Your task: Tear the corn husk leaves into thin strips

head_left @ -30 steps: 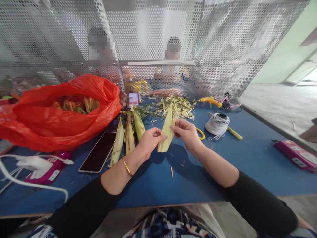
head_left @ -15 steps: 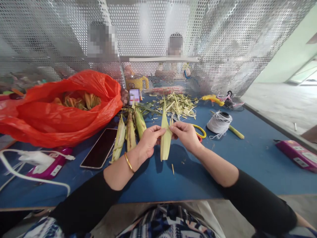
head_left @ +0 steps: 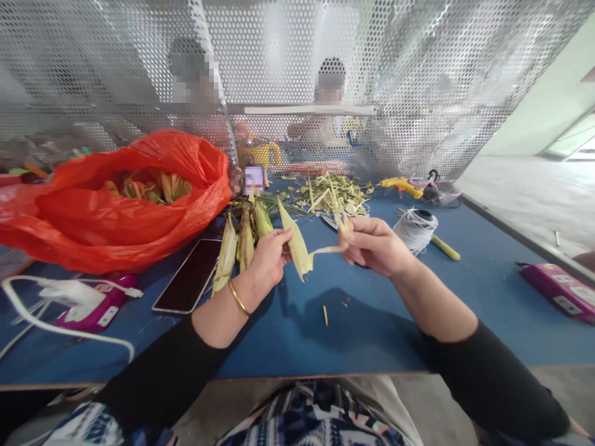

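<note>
Over the middle of the blue table, my left hand (head_left: 272,255) pinches a pale green corn husk (head_left: 296,244) between thumb and fingers. A thin husk strip (head_left: 325,250) runs from the husk's lower end to my right hand (head_left: 372,244), whose fingers are closed on it. More narrow husk pieces stick up from the right hand's fingers. Left of my left hand lie several unpeeled corn ears (head_left: 225,254). Behind the hands is a heap of husk scraps (head_left: 344,195). A small husk sliver (head_left: 325,314) rests on the table in front.
At the left are a red plastic bag (head_left: 116,232), a phone (head_left: 188,275) and a power strip (head_left: 105,310) with white cables. String (head_left: 416,229), a yellow glue gun (head_left: 402,186) and another power strip (head_left: 560,288) are right. People sit behind a perforated screen (head_left: 288,62).
My right hand has moved right, away from the left, drawing a strip off the husk. My left hand has shifted slightly left, and the husk now tilts.
</note>
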Demonstrator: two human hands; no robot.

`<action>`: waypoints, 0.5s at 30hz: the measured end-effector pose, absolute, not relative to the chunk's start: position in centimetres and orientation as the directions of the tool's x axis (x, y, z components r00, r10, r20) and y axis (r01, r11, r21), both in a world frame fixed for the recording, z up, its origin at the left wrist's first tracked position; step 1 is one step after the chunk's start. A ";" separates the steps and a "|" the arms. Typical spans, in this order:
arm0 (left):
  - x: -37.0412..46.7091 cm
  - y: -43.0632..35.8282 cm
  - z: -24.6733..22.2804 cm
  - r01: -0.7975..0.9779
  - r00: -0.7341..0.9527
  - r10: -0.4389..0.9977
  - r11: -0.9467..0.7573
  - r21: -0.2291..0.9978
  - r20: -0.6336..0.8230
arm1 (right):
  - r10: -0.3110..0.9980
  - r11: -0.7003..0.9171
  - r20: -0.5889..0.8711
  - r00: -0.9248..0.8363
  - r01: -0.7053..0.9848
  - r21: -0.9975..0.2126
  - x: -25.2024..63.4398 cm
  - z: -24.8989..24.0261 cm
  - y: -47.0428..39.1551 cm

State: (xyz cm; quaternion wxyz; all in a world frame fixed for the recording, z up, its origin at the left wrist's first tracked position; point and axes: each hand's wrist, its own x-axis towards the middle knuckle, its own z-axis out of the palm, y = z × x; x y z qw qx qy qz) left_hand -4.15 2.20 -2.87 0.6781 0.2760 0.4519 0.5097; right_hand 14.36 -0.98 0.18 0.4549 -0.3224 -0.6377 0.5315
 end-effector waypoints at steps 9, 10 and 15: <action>-4.1 1.9 -3.3 -0.371 0.083 0.939 0.341 0.864 -0.335 | 0.621 -0.086 -0.126 -0.773 0.092 -0.992 17.8 1.2 -1.1; -4.1 1.8 -3.3 -0.358 0.106 0.936 0.350 0.866 -0.335 | 0.701 -0.093 -0.111 -0.705 0.064 -0.994 17.6 1.1 -0.6; -3.8 1.4 -3.3 -0.300 0.182 0.912 0.408 0.862 -0.369 | 0.998 0.060 0.065 -0.013 -0.225 -0.972 17.1 0.5 2.1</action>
